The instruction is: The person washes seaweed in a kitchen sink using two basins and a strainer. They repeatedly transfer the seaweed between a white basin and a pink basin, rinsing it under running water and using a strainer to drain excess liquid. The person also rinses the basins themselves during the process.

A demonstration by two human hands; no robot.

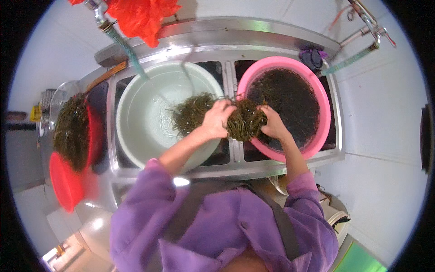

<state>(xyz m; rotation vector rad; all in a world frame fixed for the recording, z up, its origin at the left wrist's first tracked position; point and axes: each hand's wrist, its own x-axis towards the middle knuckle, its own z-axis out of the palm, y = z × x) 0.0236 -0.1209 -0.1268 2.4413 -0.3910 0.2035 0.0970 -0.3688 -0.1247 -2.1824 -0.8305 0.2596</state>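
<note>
Both my left hand (217, 119) and my right hand (272, 121) grip a dripping bunch of dark green, stringy greens (245, 119), possibly seaweed or fern. The bunch spans the gap between two basins. Its left end hangs over a pale green basin (136, 136) with clear water in it. On the right, a pink basin (324, 119) holds dark water with more of the same strands (285, 102) under the surface. My right hand is over the pink basin's left rim. My fingertips are partly buried in the strands.
Both basins sit in a steel double sink (234, 149). A teal hose (127, 51) runs into the pale basin; another hose (350, 64) hangs from the right tap. At left, a red basin (91, 132) is heaped with greens beside a red bowl (66, 183). A red plastic bag (146, 17) hangs above.
</note>
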